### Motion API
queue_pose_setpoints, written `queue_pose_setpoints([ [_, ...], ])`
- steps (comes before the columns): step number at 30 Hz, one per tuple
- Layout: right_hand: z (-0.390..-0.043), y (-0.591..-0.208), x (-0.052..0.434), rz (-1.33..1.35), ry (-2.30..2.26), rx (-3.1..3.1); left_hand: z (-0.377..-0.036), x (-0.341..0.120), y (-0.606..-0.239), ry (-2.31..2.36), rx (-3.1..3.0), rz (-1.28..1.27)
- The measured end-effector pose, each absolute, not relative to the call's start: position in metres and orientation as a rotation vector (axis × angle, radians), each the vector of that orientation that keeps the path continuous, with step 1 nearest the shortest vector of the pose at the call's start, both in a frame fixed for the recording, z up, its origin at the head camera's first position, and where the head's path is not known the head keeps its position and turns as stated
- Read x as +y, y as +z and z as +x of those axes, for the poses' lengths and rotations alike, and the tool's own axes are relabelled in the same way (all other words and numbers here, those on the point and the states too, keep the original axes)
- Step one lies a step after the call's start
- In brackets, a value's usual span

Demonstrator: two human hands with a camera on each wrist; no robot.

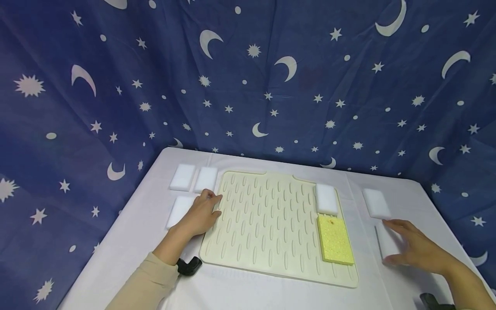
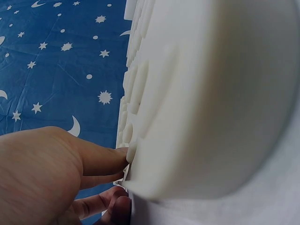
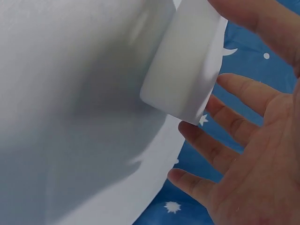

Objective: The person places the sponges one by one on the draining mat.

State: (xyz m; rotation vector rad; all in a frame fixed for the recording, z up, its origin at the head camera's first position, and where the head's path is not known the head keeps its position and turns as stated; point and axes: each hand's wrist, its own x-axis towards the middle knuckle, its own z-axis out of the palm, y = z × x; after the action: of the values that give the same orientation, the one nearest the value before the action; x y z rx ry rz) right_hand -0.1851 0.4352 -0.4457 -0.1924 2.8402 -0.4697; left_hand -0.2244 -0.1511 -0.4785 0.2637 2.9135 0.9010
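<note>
The left hand (image 1: 202, 214) rests, fingers loosely bent, on the nine-o'clock edge of the cream rubbery ridged mat (image 1: 271, 215), its grip holding nothing. The right hand (image 1: 416, 247), fingers spread wide, hovers just over a smooth white foam block (image 1: 387, 243) at the mat's three o'clock on the white-clothed table (image 1: 248, 288). A porous yellow sponge (image 1: 334, 239) and a white block (image 1: 326, 199) lie on the mat's right side. No writing is readable.

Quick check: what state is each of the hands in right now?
Left hand: open, fingers resting on the drying mat edge.
Right hand: open, over a white sponge, not gripping it.
</note>
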Motion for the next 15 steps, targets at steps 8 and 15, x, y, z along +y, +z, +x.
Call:
queue_pose_setpoints([
  [8, -0.183, -0.437, 0.424, -0.25, -0.494, 2.863, -0.224, -0.151, -0.478, 0.896, 2.919, 0.273],
  [15, -0.186, -0.428, 0.416, -0.272, -0.469, 2.87, -0.224, -0.151, -0.478, 0.894, 2.919, 0.283],
])
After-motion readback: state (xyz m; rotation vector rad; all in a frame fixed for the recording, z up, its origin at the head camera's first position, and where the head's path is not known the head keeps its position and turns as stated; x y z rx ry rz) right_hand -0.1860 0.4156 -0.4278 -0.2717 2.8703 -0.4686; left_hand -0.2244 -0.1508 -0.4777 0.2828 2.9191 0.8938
